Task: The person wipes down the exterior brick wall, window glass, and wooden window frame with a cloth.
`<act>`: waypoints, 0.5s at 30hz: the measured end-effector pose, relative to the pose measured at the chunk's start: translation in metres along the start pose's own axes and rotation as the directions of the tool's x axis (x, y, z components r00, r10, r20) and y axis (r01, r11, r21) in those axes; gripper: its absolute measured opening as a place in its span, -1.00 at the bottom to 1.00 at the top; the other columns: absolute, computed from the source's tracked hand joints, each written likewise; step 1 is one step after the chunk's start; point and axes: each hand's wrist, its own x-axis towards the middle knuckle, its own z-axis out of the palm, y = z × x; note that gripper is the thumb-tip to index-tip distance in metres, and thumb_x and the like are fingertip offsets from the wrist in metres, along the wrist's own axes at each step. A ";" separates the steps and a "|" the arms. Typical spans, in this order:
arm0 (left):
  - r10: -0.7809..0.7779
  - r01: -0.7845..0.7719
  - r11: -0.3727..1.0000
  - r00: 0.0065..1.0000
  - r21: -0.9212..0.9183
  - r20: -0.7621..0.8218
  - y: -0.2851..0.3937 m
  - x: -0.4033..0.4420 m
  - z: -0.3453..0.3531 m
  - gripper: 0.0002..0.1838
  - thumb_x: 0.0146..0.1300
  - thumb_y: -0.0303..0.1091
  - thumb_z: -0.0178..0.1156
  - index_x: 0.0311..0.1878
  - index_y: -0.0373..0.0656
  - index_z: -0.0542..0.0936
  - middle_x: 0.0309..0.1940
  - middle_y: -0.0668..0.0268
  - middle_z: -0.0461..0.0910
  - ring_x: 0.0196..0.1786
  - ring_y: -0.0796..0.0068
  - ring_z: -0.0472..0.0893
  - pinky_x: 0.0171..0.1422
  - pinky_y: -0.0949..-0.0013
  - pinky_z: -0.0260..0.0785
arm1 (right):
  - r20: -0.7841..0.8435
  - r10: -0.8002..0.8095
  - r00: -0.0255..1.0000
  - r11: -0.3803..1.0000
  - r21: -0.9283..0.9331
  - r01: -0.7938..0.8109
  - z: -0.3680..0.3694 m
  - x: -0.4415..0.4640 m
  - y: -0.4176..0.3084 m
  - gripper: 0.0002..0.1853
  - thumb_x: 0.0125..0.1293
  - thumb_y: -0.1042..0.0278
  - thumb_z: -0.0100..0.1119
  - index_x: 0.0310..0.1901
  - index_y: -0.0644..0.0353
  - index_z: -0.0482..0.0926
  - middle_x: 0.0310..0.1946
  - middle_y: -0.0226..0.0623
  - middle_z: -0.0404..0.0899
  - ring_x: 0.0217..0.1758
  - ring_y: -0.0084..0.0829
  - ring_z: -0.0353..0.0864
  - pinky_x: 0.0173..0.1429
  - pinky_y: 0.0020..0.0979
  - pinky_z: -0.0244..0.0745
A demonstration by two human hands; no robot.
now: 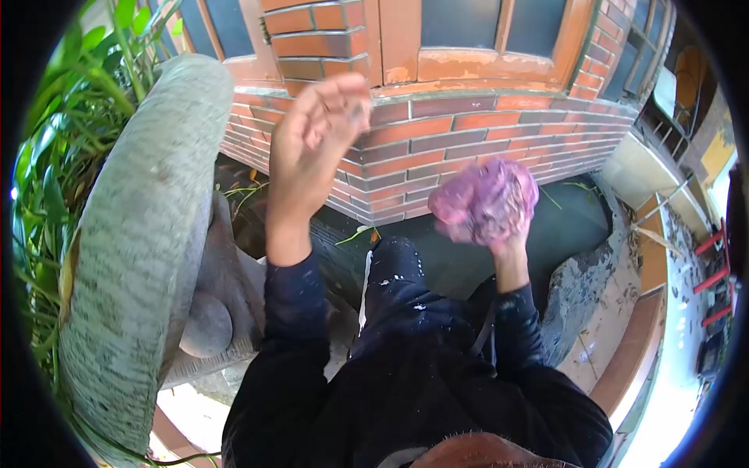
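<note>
My left hand (308, 148) is raised in front of the brick wall, its fingers curled in toward the thumb. A small greyish patch shows at the fingertips, too blurred to name. Lower and to the right, my right hand (509, 243) is closed under a bunched pink-purple cloth (488, 201), crumpled and streaked with grey. The cloth covers most of that hand's fingers. Below the cloth lies dark greenish water (499, 261). The two hands are apart.
A brick wall (437, 144) with orange window frames (491, 66) stands ahead. On the left rises a large rounded stone planter (140, 210) beside green plants (55, 179). A rough concrete edge (577, 288) borders the water at right. My dark-clothed knee (398, 269) shows white specks.
</note>
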 end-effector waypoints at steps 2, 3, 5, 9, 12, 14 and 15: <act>0.118 -0.119 0.993 0.951 0.015 -0.286 -0.030 0.032 0.011 -0.64 0.50 -0.29 0.29 0.24 -0.28 0.61 -0.07 0.34 0.70 -0.09 0.60 0.65 0.09 0.48 0.47 | 0.120 -0.030 0.992 0.983 0.183 0.008 -0.013 0.035 0.017 -0.49 0.65 0.04 -0.03 0.48 0.11 0.39 0.36 -0.16 0.53 0.38 -0.22 0.58 0.45 -0.11 0.54; 0.113 -0.115 0.993 0.954 0.010 -0.278 -0.048 0.052 0.014 -0.64 0.50 -0.29 0.29 0.24 -0.28 0.61 -0.07 0.34 0.70 -0.09 0.60 0.65 0.09 0.48 0.47 | -0.124 -0.064 0.990 0.983 0.163 0.084 0.035 0.050 0.019 -0.49 0.63 0.07 0.02 0.46 0.13 0.40 0.31 -0.19 0.56 0.31 -0.28 0.63 0.32 -0.17 0.64; 0.420 -0.305 0.906 0.731 0.293 -0.538 -0.075 0.100 0.024 -0.69 0.44 -0.32 0.34 0.16 -0.24 0.63 -0.12 0.32 0.69 -0.07 0.51 0.66 0.08 0.43 0.48 | -0.129 -0.304 0.944 0.952 -0.070 0.297 0.081 0.074 0.036 -0.47 0.53 0.09 0.24 0.35 0.26 0.47 0.28 -0.12 0.56 0.33 -0.27 0.61 0.27 -0.17 0.66; 0.706 -0.271 0.666 0.531 0.695 -0.469 -0.096 0.186 0.011 -0.60 0.32 -0.20 0.45 0.10 -0.19 0.62 -0.09 0.25 0.64 0.01 0.34 0.62 0.18 0.20 0.45 | 0.561 -0.453 0.693 0.007 -0.775 0.632 0.136 0.143 0.087 -0.45 0.31 0.33 0.33 0.34 0.12 0.53 0.36 0.14 0.46 0.42 0.11 0.48 0.48 0.05 0.38; 0.821 -0.091 0.320 0.523 0.943 -0.228 -0.114 0.237 -0.014 -0.31 0.12 -0.06 0.54 0.22 -0.15 0.47 0.07 0.07 0.49 0.22 0.02 0.45 0.28 -0.15 0.27 | 0.826 -0.181 0.534 -0.249 -0.564 0.788 0.093 0.201 0.114 -0.40 0.22 0.38 0.31 0.35 0.01 0.55 0.33 0.14 0.48 0.40 0.16 0.48 0.47 0.08 0.37; 0.825 -0.151 0.276 0.545 0.949 -0.153 -0.124 0.251 -0.021 -0.27 0.11 -0.03 0.55 0.24 -0.16 0.44 0.09 0.07 0.48 0.23 0.01 0.42 0.28 -0.14 0.27 | 0.891 -0.074 0.448 -0.378 -0.441 0.814 0.044 0.235 0.117 -0.47 0.34 0.36 0.13 0.37 -0.03 0.56 0.33 0.12 0.50 0.43 0.11 0.47 0.47 0.09 0.36; 0.829 -0.189 0.243 0.550 0.951 -0.102 -0.126 0.254 -0.027 -0.23 0.11 -0.01 0.57 0.26 -0.16 0.41 0.10 0.06 0.46 0.25 0.00 0.40 0.28 -0.13 0.27 | 0.834 -0.132 0.536 -0.448 -0.532 0.719 0.025 0.250 0.097 -0.50 0.33 0.36 0.13 0.32 0.10 0.59 0.34 0.12 0.51 0.38 0.13 0.51 0.49 0.09 0.34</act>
